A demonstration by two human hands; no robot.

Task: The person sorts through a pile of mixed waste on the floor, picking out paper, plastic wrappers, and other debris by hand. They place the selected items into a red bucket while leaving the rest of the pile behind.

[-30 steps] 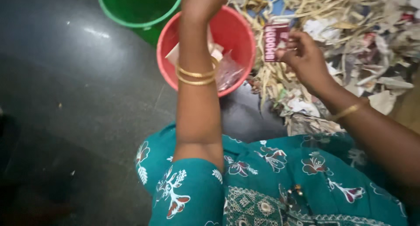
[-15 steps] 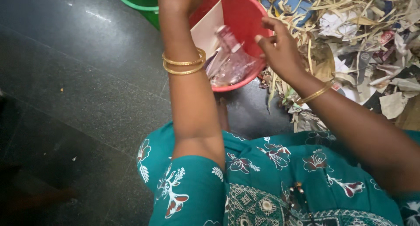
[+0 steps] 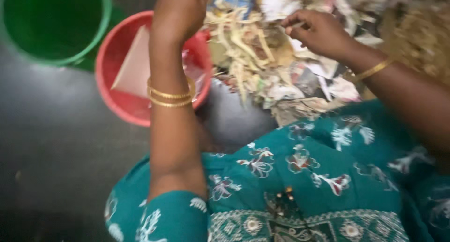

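Your right hand [image 3: 318, 33], which half a second ago hovered at the red bucket [image 3: 123, 108], is now back over the scrap pile [image 3: 276, 78] just right of it, fingers pinched narrow on a thin scrap. Your left hand [image 3: 180, 12] hangs above the bucket's right rim; its grip cannot be told.

Two tubs [image 3: 140, 106] side by side at left, scrap heap [image 3: 281, 73] right of them, hands over heap
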